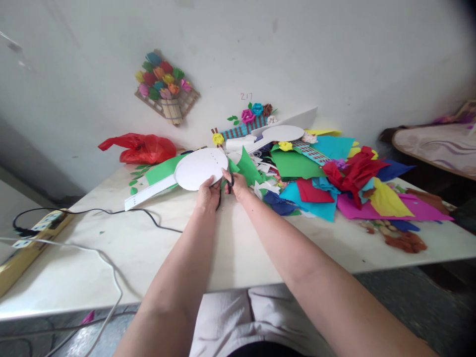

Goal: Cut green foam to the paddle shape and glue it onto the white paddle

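Observation:
My left hand (pixel 208 194) is closed on the lower right edge of a white paper cutout (pixel 199 168), an oval with a long strip running down to the left. Small dark dots mark the oval's upper right and the strip's far end. In my right hand (pixel 238 186) is a pair of scissors (pixel 231 183) with dark handles, held right against the oval's right edge. The blades are mostly hidden, so I cannot tell whether they are cutting. Green paper (pixel 247 167) sticks up just behind my right hand.
A second white oval cutout (pixel 283 133) lies behind, near the wall. Coloured paper, including red crepe paper (pixel 357 171), is heaped to the right. At left are a red plastic bag (pixel 143 148), a power strip (pixel 33 238) and a black cable (pixel 156 221) across the table.

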Tool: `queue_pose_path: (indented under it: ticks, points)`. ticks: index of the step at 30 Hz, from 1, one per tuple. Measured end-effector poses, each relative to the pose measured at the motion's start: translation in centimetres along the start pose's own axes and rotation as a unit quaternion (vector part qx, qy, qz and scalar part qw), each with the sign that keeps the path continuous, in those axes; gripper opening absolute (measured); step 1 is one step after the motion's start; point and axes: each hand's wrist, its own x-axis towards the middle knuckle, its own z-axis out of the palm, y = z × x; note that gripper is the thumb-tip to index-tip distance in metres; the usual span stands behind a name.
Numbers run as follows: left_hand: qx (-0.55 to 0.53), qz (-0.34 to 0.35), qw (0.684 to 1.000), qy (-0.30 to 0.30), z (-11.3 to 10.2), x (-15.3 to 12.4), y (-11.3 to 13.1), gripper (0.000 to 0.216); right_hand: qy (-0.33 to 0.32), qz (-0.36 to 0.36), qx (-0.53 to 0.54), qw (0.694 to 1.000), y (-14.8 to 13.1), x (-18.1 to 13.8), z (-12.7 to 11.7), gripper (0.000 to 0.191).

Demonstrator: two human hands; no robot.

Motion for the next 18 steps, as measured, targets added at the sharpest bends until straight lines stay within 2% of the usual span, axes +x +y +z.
queue_pose_path:
  ticks: [18]
  points:
    - [-0.031,-0.002,1.0,-0.004,-0.42,0.62,0.24,0.046,0.026,-0.026,-0.049,0.998,-0.12,-0.28,0.54,0.043]
